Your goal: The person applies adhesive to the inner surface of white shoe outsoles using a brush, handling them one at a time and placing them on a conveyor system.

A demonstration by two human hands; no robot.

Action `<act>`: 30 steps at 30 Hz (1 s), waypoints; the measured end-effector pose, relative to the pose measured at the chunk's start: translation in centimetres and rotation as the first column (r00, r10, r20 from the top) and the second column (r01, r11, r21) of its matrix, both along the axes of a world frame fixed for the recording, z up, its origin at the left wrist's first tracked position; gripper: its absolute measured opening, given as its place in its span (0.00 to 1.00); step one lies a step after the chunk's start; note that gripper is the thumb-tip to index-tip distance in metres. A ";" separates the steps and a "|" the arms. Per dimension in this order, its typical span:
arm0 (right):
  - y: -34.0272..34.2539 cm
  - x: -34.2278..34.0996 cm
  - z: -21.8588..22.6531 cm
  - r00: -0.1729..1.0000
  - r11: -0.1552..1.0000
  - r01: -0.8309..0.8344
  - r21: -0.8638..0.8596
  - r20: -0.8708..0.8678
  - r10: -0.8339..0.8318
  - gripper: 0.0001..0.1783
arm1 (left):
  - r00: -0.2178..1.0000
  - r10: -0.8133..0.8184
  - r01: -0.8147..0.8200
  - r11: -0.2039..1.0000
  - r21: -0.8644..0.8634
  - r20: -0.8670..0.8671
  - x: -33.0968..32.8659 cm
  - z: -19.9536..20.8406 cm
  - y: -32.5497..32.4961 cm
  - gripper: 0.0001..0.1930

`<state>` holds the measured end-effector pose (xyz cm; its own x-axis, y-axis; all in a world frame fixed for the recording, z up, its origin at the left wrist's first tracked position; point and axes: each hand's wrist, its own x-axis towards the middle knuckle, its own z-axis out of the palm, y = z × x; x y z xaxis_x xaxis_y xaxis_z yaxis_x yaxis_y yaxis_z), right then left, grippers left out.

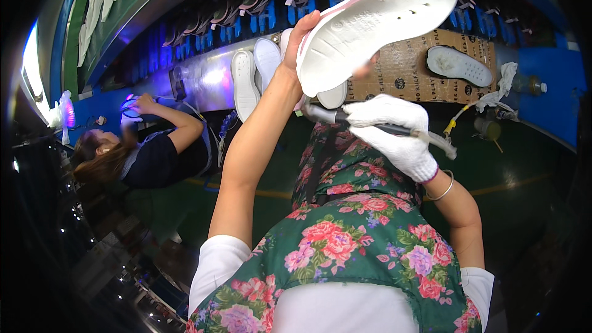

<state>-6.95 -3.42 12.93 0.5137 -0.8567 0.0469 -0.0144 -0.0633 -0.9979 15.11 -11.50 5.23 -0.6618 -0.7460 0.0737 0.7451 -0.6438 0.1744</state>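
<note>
I watch my left grip (295, 49) pinch one white sole (382, 24) at 1 o'clock. My gloved right grip (404, 155), at 3, wraps one black tool (390, 128). At 2, one grey sole (457, 65) lies on a brown sheet (394, 80) with printed words. At 11, at least two pale soles (245, 85) sit on the counter (206, 86).

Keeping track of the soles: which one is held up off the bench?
The pink-edged white sole, gripped by the left hand; the other visible soles lie on the bench, in neither hand.
</note>
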 end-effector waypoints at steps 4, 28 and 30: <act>-1.5 -0.8 0.6 0.948 0.918 0.248 0.310 0.116 -0.295 0.11 | 0.979 0.026 -0.052 0.991 0.122 0.203 -0.2 0.2 1.7 0.44; -0.2 -7.3 -5.7 0.765 0.725 0.595 0.347 0.034 -0.643 0.10 | 0.975 0.208 -0.217 0.966 0.139 0.075 -13.9 13.5 -16.8 0.56; 0.8 -7.7 -7.4 0.749 0.695 0.624 0.358 -0.021 -0.662 0.10 | 0.972 0.149 -0.168 0.982 0.092 0.183 -14.3 15.0 -16.8 0.49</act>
